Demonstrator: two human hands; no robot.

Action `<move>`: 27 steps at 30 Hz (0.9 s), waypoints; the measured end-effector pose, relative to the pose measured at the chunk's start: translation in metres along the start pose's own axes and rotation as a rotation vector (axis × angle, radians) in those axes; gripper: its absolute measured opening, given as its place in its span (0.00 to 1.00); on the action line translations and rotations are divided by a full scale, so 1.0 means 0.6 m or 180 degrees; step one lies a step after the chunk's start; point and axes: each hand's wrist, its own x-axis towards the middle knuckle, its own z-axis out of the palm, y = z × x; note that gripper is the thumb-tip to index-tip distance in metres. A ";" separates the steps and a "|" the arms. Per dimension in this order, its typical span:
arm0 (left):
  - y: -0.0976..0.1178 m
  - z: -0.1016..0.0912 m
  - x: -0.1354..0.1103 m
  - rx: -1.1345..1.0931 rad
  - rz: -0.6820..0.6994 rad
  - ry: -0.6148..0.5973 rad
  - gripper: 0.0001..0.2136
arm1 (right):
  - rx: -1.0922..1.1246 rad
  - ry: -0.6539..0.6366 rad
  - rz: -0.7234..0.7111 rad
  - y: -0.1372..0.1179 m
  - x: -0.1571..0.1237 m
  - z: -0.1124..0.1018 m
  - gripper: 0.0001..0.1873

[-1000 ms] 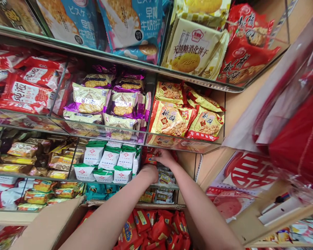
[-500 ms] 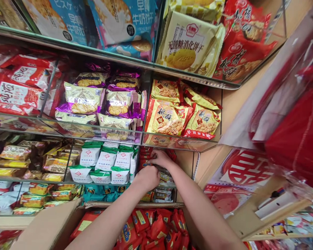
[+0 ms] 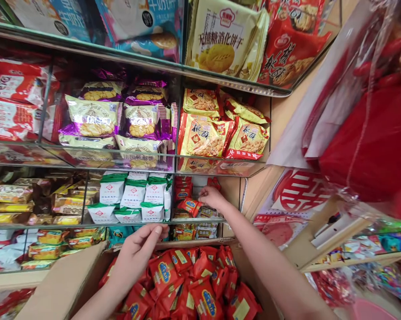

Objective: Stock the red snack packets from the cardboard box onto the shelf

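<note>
Me: Since the earlier picture, my left hand [image 3: 142, 246] has moved out of the shelf compartment [image 3: 233, 190], down and to the left side, while my right hand [image 3: 213, 198] stays inside it.

Friend: How are the fingers of your left hand?

Me: They are loosely bent, and the thumb lies close to the forefinger. Whether they press together, I cannot tell. This hand appears above the cardboard box [image 3: 62, 284], just below the white and green packets [image 3: 133, 195].

Friend: And those of the right hand?

Me: They are bent toward one red packet [image 3: 190, 206]. The tips are at its right end, but I cannot tell if they pinch it or are only just beside it.

Friend: Where exactly is this packet?

Me: It lies tilted in the compartment, in front of the stacked red packets [image 3: 183, 190] and near the silver packets [image 3: 207, 212]. Above are yellow cookie bags [image 3: 205, 140]. Many loose red packets [image 3: 205, 302] lie in the box.
</note>
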 end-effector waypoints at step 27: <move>0.032 0.062 -0.054 -0.0556 -0.0387 0.0230 0.10 | 0.3106 0.0803 0.0086 -0.070 -0.265 0.102 0.14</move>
